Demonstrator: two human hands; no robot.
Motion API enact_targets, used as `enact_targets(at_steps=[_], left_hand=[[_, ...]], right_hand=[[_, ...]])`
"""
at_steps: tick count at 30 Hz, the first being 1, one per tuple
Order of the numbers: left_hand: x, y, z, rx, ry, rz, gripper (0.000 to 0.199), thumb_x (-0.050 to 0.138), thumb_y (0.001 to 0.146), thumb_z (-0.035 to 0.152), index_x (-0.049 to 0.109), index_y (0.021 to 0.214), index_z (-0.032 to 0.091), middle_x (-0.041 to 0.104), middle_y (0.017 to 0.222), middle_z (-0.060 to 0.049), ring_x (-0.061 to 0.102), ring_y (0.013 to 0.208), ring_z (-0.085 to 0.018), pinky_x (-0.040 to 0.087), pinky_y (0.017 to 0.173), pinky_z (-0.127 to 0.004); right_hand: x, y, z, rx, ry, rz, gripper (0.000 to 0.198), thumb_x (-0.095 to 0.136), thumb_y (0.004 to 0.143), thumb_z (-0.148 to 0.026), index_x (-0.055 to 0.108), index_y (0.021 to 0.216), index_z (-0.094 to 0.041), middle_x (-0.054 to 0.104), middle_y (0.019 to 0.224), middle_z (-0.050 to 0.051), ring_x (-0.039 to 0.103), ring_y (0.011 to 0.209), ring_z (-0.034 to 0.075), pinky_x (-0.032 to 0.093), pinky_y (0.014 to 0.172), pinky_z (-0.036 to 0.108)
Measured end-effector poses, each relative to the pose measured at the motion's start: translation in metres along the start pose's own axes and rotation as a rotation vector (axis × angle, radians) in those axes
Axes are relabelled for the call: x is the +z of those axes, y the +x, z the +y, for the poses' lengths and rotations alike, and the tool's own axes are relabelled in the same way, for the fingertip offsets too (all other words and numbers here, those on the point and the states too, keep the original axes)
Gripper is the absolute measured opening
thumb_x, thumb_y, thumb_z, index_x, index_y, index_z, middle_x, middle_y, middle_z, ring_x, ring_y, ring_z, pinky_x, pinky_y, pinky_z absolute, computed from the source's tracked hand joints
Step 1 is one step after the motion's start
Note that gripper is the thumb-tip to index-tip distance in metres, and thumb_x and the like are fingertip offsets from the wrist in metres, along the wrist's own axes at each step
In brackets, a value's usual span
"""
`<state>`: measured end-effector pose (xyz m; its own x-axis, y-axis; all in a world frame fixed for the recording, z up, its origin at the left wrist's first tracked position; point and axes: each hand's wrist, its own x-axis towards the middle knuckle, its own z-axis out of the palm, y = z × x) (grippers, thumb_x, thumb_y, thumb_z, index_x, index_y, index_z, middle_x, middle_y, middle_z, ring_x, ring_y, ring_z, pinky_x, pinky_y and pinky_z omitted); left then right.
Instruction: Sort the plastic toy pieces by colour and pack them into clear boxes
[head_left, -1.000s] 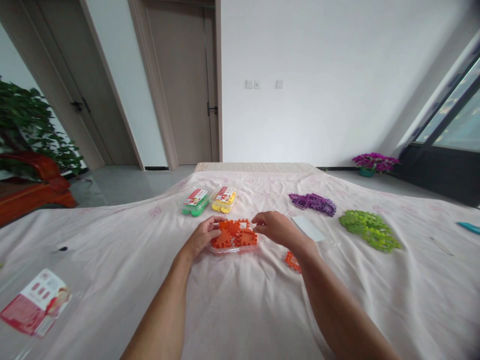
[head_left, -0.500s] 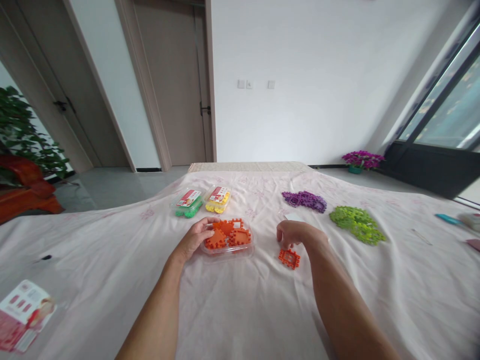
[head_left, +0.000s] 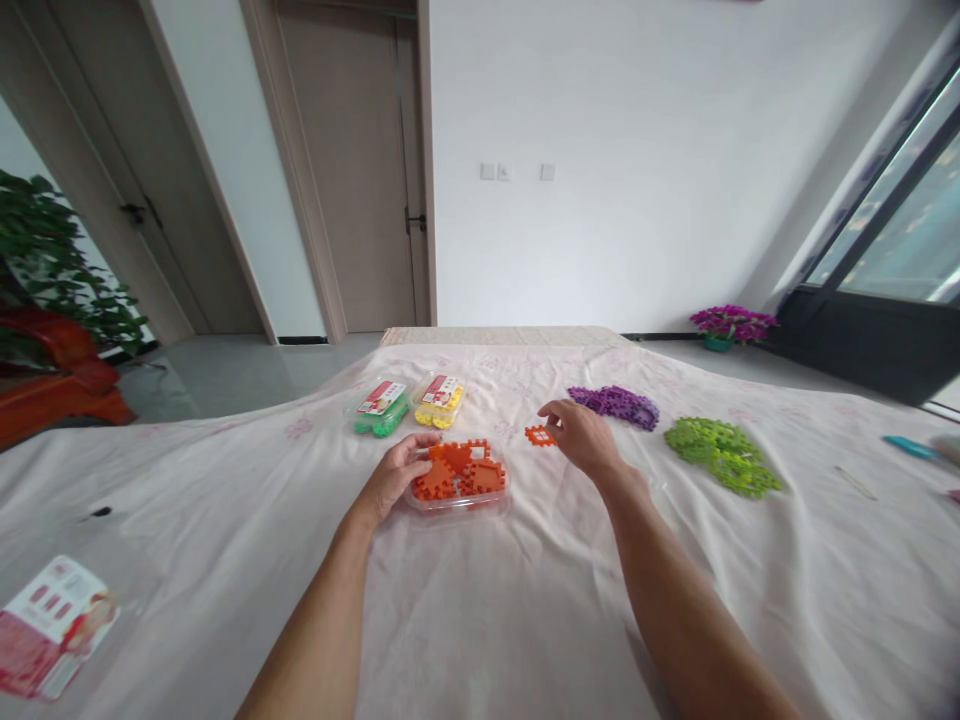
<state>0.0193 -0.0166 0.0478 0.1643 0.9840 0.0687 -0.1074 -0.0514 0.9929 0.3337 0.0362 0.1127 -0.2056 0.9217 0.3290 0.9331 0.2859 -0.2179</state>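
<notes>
My left hand (head_left: 396, 478) grips the left rim of a clear plastic box (head_left: 459, 505). Several orange interlocking building pieces (head_left: 482, 478) with toothed edges lie inside it. To the right of the box, my right hand (head_left: 581, 435) pinches a single orange building piece (head_left: 538, 436) with a window-like grid, held above the cloth. Beyond that hand is a pile of purple pieces (head_left: 615, 405). A heap of light green pieces (head_left: 721, 455) lies farther right.
Behind the orange box stand a labelled box of green pieces (head_left: 380, 408) and one of yellow pieces (head_left: 439, 400). A printed card in clear plastic (head_left: 56, 625) lies at the near left. A blue object (head_left: 909, 446) rests at the right on the pale cloth (head_left: 480, 620).
My right hand has picked the orange piece up from the cloth and moved it away from me and left, towards the box. My left hand stays on the box.
</notes>
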Motion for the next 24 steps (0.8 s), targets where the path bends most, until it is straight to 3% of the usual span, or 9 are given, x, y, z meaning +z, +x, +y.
enact_targets(at_steps=[2, 6, 12, 17, 20, 24], left_hand=[[0.000, 0.001, -0.001, 0.009, 0.016, 0.017, 0.048, 0.062, 0.071, 0.018, 0.060, 0.119, 0.020, 0.063, 0.124, -0.008, 0.059, 0.114, -0.025, 0.046, 0.094, -0.037], [-0.001, 0.002, -0.003, 0.056, 0.011, 0.018, 0.048, 0.060, 0.070, 0.016, 0.061, 0.118, 0.020, 0.059, 0.131, -0.008, 0.055, 0.120, -0.025, 0.041, 0.102, -0.039], [-0.002, 0.002, -0.001, 0.059, 0.002, -0.005, 0.046, 0.063, 0.071, 0.018, 0.060, 0.117, 0.020, 0.060, 0.130, -0.008, 0.052, 0.124, -0.026, 0.037, 0.106, -0.041], [0.001, 0.002, -0.003, 0.082, -0.001, 0.002, 0.047, 0.068, 0.072, 0.022, 0.058, 0.118, 0.019, 0.058, 0.130, -0.010, 0.048, 0.128, -0.027, 0.035, 0.109, -0.042], [0.000, 0.002, -0.006, 0.081, -0.012, -0.002, 0.051, 0.069, 0.072, 0.022, 0.056, 0.121, 0.019, 0.056, 0.133, -0.010, 0.049, 0.128, -0.027, 0.036, 0.109, -0.043], [-0.001, 0.001, -0.005, 0.081, 0.000, -0.032, 0.053, 0.068, 0.073, 0.019, 0.054, 0.124, 0.020, 0.054, 0.135, -0.011, 0.047, 0.129, -0.026, 0.036, 0.109, -0.041]], right_hand=[[0.007, 0.000, -0.009, -0.069, 0.034, 0.022, 0.027, 0.051, 0.084, -0.016, 0.069, 0.101, -0.024, 0.071, 0.100, 0.003, 0.062, 0.090, 0.016, 0.039, 0.072, 0.024], [0.026, 0.000, -0.013, -0.103, 0.177, -0.193, 0.021, 0.057, 0.080, -0.019, 0.072, 0.095, -0.023, 0.072, 0.092, 0.001, 0.064, 0.084, 0.016, 0.041, 0.072, 0.023], [0.047, 0.005, 0.002, 0.093, 0.164, -0.029, 0.033, 0.049, 0.088, -0.021, 0.066, 0.116, -0.020, 0.068, 0.114, 0.007, 0.060, 0.103, 0.020, 0.042, 0.087, 0.028], [0.065, -0.003, 0.006, 0.086, 0.019, -0.036, 0.048, 0.049, 0.092, -0.032, 0.049, 0.138, -0.018, 0.052, 0.139, 0.012, 0.043, 0.128, 0.027, 0.033, 0.103, 0.035], [0.072, -0.007, 0.003, 0.074, -0.020, -0.108, 0.047, 0.046, 0.093, -0.036, 0.049, 0.138, -0.021, 0.049, 0.141, 0.012, 0.043, 0.127, 0.027, 0.033, 0.102, 0.036], [0.075, -0.007, 0.004, 0.053, -0.031, -0.125, 0.038, 0.046, 0.093, -0.034, 0.059, 0.127, -0.021, 0.058, 0.129, 0.012, 0.051, 0.115, 0.026, 0.035, 0.097, 0.035]])
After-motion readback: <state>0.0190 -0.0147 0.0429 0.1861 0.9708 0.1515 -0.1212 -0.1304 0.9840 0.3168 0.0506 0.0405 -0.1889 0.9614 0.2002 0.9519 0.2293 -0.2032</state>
